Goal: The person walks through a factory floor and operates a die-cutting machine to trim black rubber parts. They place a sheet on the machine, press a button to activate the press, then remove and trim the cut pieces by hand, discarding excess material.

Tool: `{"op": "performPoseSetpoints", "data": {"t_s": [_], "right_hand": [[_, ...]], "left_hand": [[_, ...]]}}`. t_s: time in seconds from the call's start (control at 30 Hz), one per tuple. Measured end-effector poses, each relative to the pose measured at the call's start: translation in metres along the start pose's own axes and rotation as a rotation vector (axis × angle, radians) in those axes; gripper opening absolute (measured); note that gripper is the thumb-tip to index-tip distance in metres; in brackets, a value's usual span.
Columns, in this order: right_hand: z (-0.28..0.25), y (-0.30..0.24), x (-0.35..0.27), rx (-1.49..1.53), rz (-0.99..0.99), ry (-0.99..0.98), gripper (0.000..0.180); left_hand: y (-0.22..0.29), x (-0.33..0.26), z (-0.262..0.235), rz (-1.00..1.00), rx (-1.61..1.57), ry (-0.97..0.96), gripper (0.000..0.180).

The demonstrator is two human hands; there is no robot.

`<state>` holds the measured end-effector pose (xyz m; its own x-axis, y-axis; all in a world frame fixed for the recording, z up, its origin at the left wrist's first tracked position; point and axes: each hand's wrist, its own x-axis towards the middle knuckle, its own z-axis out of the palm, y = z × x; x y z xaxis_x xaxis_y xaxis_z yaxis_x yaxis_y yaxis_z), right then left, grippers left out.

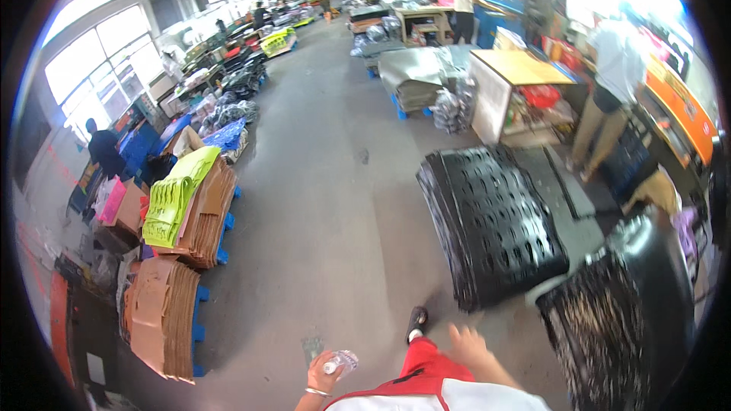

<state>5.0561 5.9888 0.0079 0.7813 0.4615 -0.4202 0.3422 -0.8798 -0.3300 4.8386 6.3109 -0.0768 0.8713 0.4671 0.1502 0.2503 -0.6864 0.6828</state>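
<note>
1. Starting far left: a person in dark clothing [105,148] stands by the window side.
2. Left, mid-scene: brown sheet stack [212,217], yellow-green sheets [179,194] draped over its top, blue pallet feet showing beneath.
3. Nearer, left: second brown stack [164,316], its sheet edges facing the aisle, also on blue.
4. Near, left of the body: left hand [320,373], light bangle [317,392] at the wrist, fingers curled round a clear bottle [346,361]. Bottle tilted over the grey floor [320,221], white cap toward the hand.
5. Near centre: red trousers [435,359], one dark shoe [416,318] forward.
6. Right of that: right hand [468,346], motion-blurred, fingers loosely spread, nearest the black slotted sheets [502,213] piled beyond it.
7. Farther right: yellow-topped table [521,66], red bag [541,96] under its top.
8. Far right: co-worker in a pale top [615,65], beside an orange panel [681,106].
</note>
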Motion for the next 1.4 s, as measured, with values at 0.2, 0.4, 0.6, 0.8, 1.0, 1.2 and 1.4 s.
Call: {"op": "performPoseSetpoints", "data": {"t_s": [0.2, 0.4, 0.6, 0.8, 1.0, 1.2, 1.4], "right_hand": [[0.011, 0.052, 0.189, 0.012, 0.074, -0.513, 0.047], [-0.190, -0.060, 0.398, 0.250, -0.413, 0.206, 0.021], [-0.429, -0.180, 0.464, 0.861, -1.338, 0.462, 0.005], [-0.567, -0.265, 0.580, 1.226, -1.839, 0.404, 0.024], [-0.616, -0.275, 0.752, 1.494, -1.816, 0.403, 0.017], [-0.707, -0.293, 0.907, 1.865, -1.608, 0.302, 0.014], [-0.784, -0.337, 1.067, 1.841, -1.677, 0.448, 0.021]], "left_hand": [[-0.037, 0.154, 0.027, 0.062, 0.168, -0.188, 0.041], [-0.038, 0.336, 0.029, -0.278, 0.054, -0.119, 0.039], [-0.062, 0.532, 0.047, -0.035, 0.095, -0.119, 0.038], [-0.085, 0.736, 0.056, 0.089, 0.095, -0.005, 0.039], [-0.099, 0.927, 0.082, 0.014, 0.037, -0.050, 0.043], [-0.113, 1.084, 0.103, 0.053, 0.131, -0.030, 0.044], [-0.115, 1.229, 0.114, -0.223, -0.007, 0.026, 0.041]]}}
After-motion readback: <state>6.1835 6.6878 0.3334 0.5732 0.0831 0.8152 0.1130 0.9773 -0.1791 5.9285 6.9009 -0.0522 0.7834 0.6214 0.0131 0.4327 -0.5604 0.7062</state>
